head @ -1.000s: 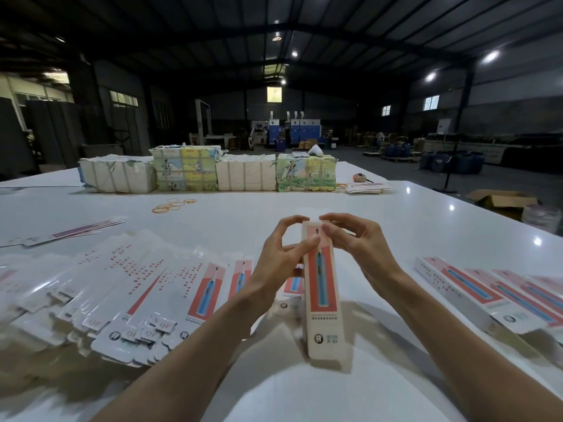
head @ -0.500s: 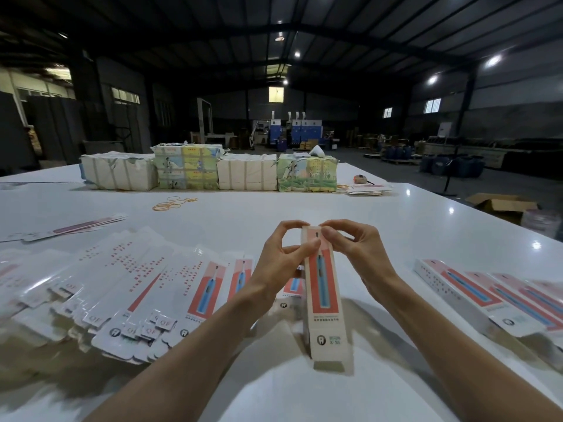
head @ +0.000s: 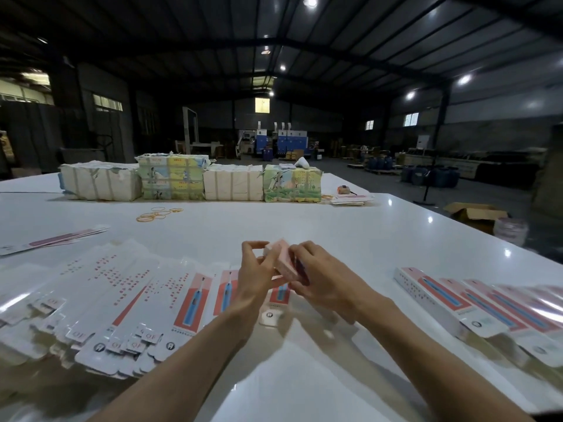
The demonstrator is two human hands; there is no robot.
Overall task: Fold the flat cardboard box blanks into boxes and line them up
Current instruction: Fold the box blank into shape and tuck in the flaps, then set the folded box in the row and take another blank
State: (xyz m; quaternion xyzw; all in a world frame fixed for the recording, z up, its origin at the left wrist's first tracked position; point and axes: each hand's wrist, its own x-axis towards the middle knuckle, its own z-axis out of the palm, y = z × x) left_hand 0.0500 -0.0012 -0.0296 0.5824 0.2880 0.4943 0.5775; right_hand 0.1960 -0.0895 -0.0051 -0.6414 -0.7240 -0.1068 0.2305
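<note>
Gripping a pink box (head: 281,257) with both hands over the middle of a glossy white table (head: 274,220): pinching its far end with the left hand (head: 256,281), curling the right hand (head: 323,278) round its side. Holding it tilted and blurred, print unreadable. Facing, at left, a fanned pile of flat blanks (head: 122,300) bearing tabs printed "QF", red text too small to read, and a blue toothbrush on red. Facing, at right, a row of folded boxes (head: 457,303) lying side by side. Looking past loose rubber bands (head: 158,213) to wrapped bundles (head: 189,181) along the far edge. Working in a dim warehouse under roof lights.
</note>
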